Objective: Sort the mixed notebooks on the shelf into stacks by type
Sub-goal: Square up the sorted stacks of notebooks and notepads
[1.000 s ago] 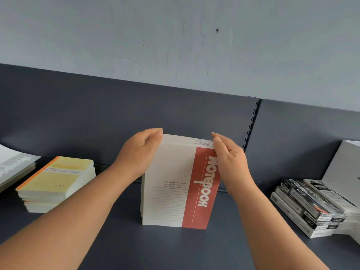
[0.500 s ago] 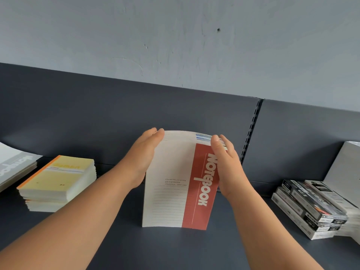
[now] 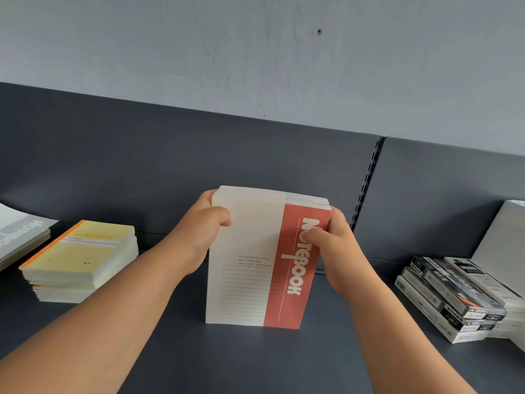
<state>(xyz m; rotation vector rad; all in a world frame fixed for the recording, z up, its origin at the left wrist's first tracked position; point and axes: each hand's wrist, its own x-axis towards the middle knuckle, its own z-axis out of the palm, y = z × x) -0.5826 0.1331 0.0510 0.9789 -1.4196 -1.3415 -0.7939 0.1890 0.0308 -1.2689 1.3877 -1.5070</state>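
A bundle of white notebooks with a red band reading NOTEBOOK [image 3: 250, 280] stands upright on its lower edge in the middle of the dark shelf [image 3: 241, 362]. My left hand [image 3: 201, 231] grips its upper left edge, thumb on the front cover. My right hand [image 3: 332, 245] grips the upper right edge, thumb pressed on the red band. A stack of yellow notebooks with an orange spine [image 3: 79, 257] lies flat at the left. At the far left edge lie grey notebooks [image 3: 20, 237].
Black-and-white boxed items [image 3: 451, 300] are piled at the right, with a tall white box [image 3: 502, 245] leaning behind them. The dark back panel [image 3: 170, 166] rises close behind the bundle, with a slotted upright [image 3: 366, 183] at its right.
The bundle has been raised from leaning back to standing upright. Both hands moved from resting on its top edge to clamping its sides, thumbs now on the front cover.
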